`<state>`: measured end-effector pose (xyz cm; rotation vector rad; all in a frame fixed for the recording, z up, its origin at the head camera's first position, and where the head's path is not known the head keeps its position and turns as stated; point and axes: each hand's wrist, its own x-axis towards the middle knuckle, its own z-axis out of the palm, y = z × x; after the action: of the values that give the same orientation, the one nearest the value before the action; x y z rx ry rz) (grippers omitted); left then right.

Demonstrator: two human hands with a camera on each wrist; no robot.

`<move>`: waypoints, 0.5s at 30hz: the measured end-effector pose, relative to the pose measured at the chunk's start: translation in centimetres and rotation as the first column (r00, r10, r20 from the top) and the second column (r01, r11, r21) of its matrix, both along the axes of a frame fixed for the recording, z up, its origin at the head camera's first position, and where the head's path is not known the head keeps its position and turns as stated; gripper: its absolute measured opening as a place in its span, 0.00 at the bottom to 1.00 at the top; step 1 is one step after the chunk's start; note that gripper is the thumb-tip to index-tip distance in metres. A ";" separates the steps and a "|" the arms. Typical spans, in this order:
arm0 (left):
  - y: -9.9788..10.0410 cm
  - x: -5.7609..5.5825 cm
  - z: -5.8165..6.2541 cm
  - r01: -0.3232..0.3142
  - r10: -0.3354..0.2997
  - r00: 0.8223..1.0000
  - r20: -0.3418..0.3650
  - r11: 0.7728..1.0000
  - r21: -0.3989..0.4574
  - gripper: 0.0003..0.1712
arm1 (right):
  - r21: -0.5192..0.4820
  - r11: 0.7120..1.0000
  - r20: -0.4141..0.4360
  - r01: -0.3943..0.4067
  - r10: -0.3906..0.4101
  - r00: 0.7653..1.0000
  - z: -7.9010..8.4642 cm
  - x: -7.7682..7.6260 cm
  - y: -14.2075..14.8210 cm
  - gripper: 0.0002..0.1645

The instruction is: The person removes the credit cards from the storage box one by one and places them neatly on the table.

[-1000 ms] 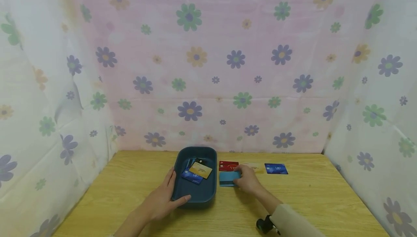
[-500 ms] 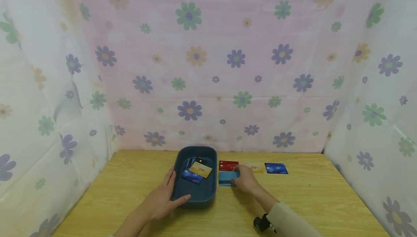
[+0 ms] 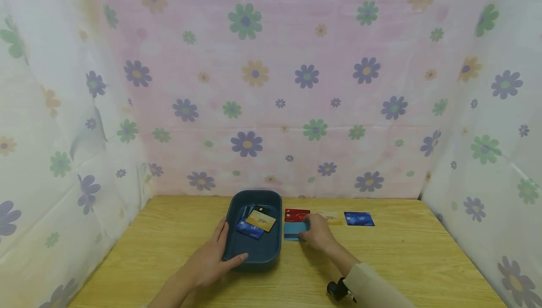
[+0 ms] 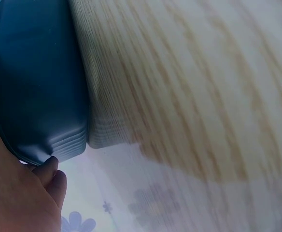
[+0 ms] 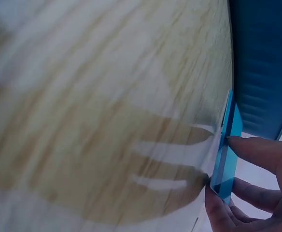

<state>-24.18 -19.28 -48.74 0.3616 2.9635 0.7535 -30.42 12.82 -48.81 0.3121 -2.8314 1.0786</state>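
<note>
In the head view, a dark blue plastic tray (image 3: 275, 251) stands on the table, several bank-style cards overlapping inside it, a gold card (image 3: 261, 221) on top of a blue VIP card (image 3: 250, 229). My left hand (image 3: 207, 256) holds the tray at its left side, the thumb over the near-left corner. Just right of the tray, my right hand (image 3: 319, 235) pinches a light blue card (image 3: 293, 231) with a dark stripe. The right wrist view shows the thumb on the striped face of that card, other fingers at its edge, low over the table.
Behind the light blue card lie a red VIP card (image 3: 296, 214) and a pale gold card (image 3: 332, 217), partly hidden by the right hand. Another blue VIP card (image 3: 359, 219) lies farther right on the wooden table (image 3: 415, 251). Flowered cloth (image 3: 288, 110) encloses the back and sides.
My right hand has shifted slightly left with the light blue card, closer to the tray. The left hand and tray keep their place.
</note>
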 end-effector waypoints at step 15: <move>0.1 0.0 0.1 0.000 0.000 1.000 -0.009 1.000 -0.001 0.68 | 0.036 0.999 0.010 -0.018 0.018 1.000 0.2 0.1 0.0 0.22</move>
<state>-24.18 -19.22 -48.64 0.3663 2.9723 0.7518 -30.32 12.82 -48.58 0.3369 -2.8646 1.0368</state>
